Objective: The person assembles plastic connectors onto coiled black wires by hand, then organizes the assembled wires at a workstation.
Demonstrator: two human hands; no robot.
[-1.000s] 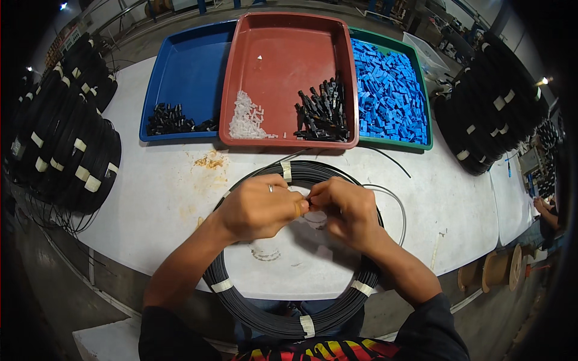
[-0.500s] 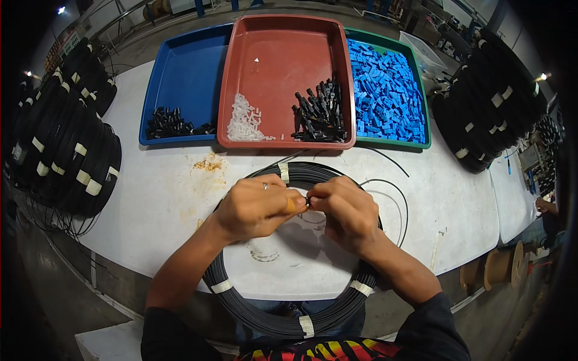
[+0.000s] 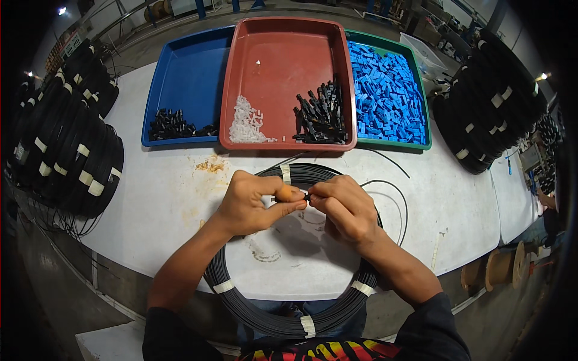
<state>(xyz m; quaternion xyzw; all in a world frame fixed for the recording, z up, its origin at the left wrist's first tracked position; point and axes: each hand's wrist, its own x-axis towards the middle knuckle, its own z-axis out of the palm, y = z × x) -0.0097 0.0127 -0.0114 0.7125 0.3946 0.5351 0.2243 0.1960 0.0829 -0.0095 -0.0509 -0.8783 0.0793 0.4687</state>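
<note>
Left hand (image 3: pixel 256 204) is pinching a small black connector (image 3: pixel 307 197) between thumb and finger; right hand (image 3: pixel 346 207) is closing its fingertips on the connector's other end. Connector is sitting between the hands, above the upper part of a black cable coil (image 3: pixel 265 317). Coil is lying on a white table (image 3: pixel 150 198) and hanging past its near edge. Table is showing a brownish stain (image 3: pixel 211 163) and scuffs. Behind, blue tray (image 3: pixel 192 72), red tray (image 3: pixel 289 54) and green tray (image 3: pixel 397 146) are standing side by side, holding small parts. Coil stacks are flanking them, left (image 3: pixel 66 144) and right (image 3: pixel 490 108). Wooden spools (image 3: pixel 504 269) are resting beyond the right edge; grey floor (image 3: pixel 114 283) is showing around.
</note>
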